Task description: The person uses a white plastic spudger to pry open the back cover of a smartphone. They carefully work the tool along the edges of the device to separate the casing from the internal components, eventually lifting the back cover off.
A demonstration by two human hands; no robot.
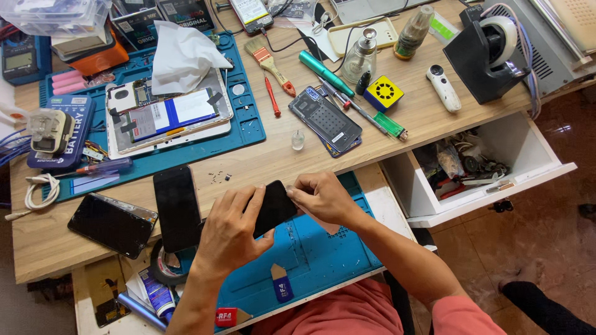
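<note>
**A:** Start at the left. What lies there?

**B:** At the far left a white charger plug [48, 130] sits on a blue battery box [62, 133]. Nearer, a dark phone [113, 224] lies flat on the wooden table [273, 158], and just right of it a second black phone [177, 208] lies lengthwise, screen up. Farther back an opened tablet [167, 118] rests on a blue work mat [248, 133], with a white tissue [183, 56] over its far edge.

**A:** And the hands?

**B:** The left hand [231, 232] comes up from the near edge, forearm angled to the right, wrist bent slightly back. Its fingers curl around the left side of a small black phone [276, 208], thumb on the near face. The right hand [323, 197] reaches in from the right, forearm running down toward the orange sleeve [469, 316]. Its fingers are bunched narrow, pinching the phone's right edge.

**A:** Where is that phone exactly?

**B:** Held tilted between both hands, above a nearer blue mat [310, 254] at the table's near edge, in the middle of the scene.

**A:** Further right?

**B:** A phone back cover [326, 121] lies past the hands, beside a yellow square gadget [383, 93]. A white drawer [528, 152] stands open to the right, full of small tools. At the far right a black tape dispenser [484, 59] sits on the table.
</note>
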